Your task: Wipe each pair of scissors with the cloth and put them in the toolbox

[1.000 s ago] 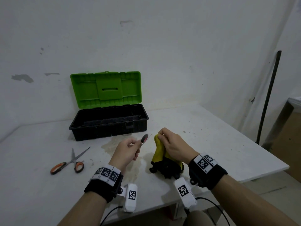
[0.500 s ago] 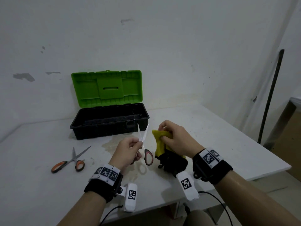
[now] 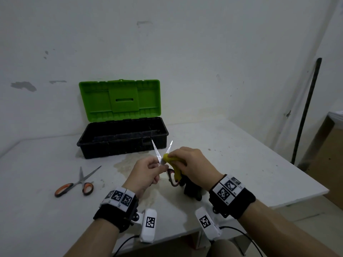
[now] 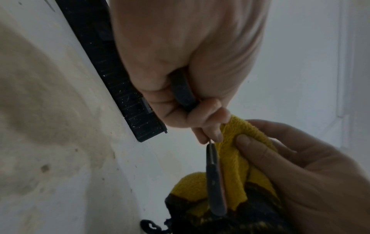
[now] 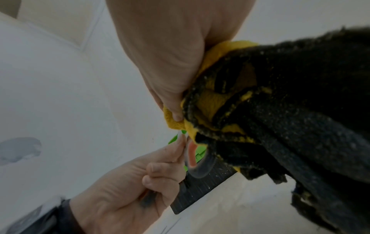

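My left hand (image 3: 148, 173) grips a pair of scissors (image 3: 157, 154) by one dark handle (image 4: 183, 91), blades spread apart and pointing up toward the toolbox. The other handle loop (image 3: 171, 179) hangs below. My right hand (image 3: 193, 166) holds a yellow and black cloth (image 3: 174, 162) bunched in its fingers and presses it against the right blade near the pivot. The cloth's black end (image 5: 290, 110) hangs down to the table. A second pair of scissors (image 3: 78, 182) with orange handles lies on the table at the left. The black toolbox (image 3: 122, 138) stands with its green lid (image 3: 119, 100) up.
The white table (image 3: 241, 164) has a brownish stain in front of the toolbox and ends at an edge on the right. A dark pole (image 3: 306, 112) leans on the wall beyond it. A brown box (image 3: 328, 154) stands at the far right.
The scissors in my left hand turned from lying flat to blades up and spread wider. My right hand brought the cloth up and left onto the right blade.
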